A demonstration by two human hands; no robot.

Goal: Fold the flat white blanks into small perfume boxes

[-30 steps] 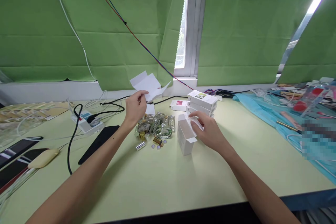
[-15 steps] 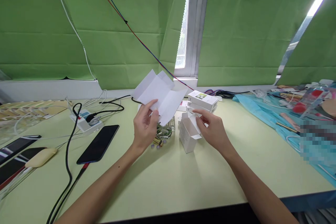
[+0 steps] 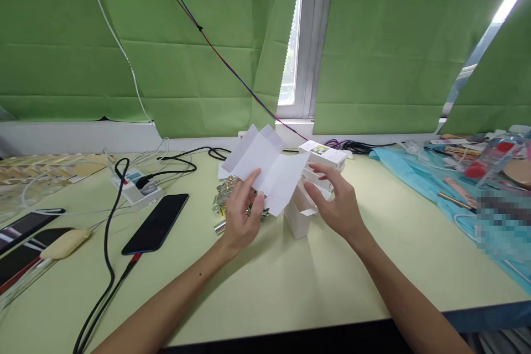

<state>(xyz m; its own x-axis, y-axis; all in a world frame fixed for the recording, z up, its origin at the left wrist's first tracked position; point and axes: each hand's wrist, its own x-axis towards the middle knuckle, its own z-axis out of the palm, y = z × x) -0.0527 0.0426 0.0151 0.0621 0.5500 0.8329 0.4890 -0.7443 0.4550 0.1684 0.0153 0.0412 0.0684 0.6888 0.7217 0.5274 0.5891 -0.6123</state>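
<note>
My left hand [image 3: 244, 213] grips a creased sheet of white folded paper or thin card [image 3: 269, 166] between thumb and fingers, tilted up over the table. My right hand [image 3: 336, 199] is beside it, thumb and fingers apart, with nothing seen between them. Just left of that hand an open white box [image 3: 298, 215] stands upright on the table, its top partly covered by the sheet's lower right part. Behind my right hand lies a stack of small white boxes [image 3: 326, 154]. Small glass and metal pieces [image 3: 224, 199] lie in a cluster behind my left hand, partly hidden.
A black phone [image 3: 156, 225] with a cable lies on the left, near a white power strip [image 3: 136, 191]. Further left are more phones and a cream-coloured oval object [image 3: 65, 244]. Blue sheeting [image 3: 418, 182] with a bottle and clutter covers the right side.
My left hand has moved right and down with the sheet, bringing it over the white box. My right hand has let go of the box's flap and its fingers have spread.
</note>
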